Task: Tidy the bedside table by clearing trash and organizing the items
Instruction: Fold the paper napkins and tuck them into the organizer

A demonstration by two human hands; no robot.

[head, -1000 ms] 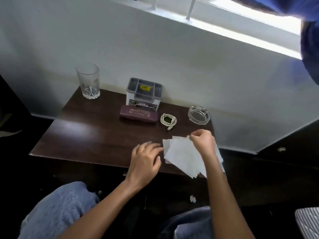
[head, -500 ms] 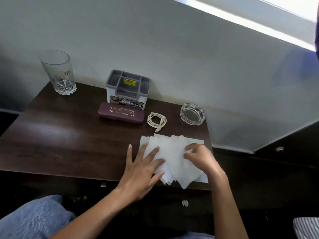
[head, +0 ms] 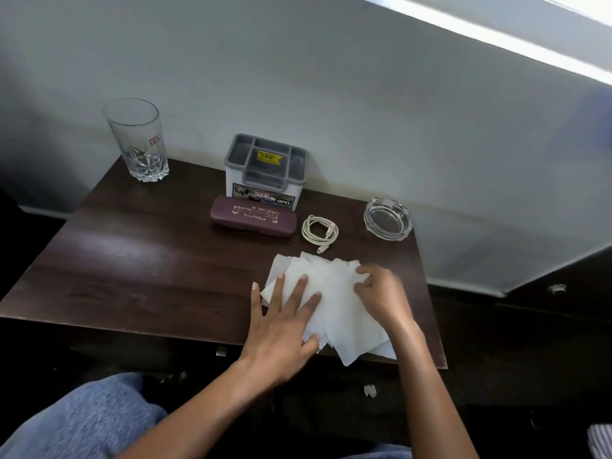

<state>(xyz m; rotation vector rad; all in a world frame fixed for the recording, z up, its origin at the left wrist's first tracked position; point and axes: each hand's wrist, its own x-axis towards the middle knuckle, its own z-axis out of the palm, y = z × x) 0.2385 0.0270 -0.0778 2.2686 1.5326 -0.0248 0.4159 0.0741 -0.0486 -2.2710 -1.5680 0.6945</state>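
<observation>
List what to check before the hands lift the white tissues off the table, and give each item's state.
1. Left hand pinning the white paper tissues flat: ok.
2. Right hand, fingers curled on their far edge: ok.
3. Tissues squared into one stack: not ok, they are fanned and corners overhang the dark wooden table's front edge.
4. Coiled white cable apart from the tissues: ok, though close.
5. Somewhere to drop trash: cannot tell, none in view.
</observation>
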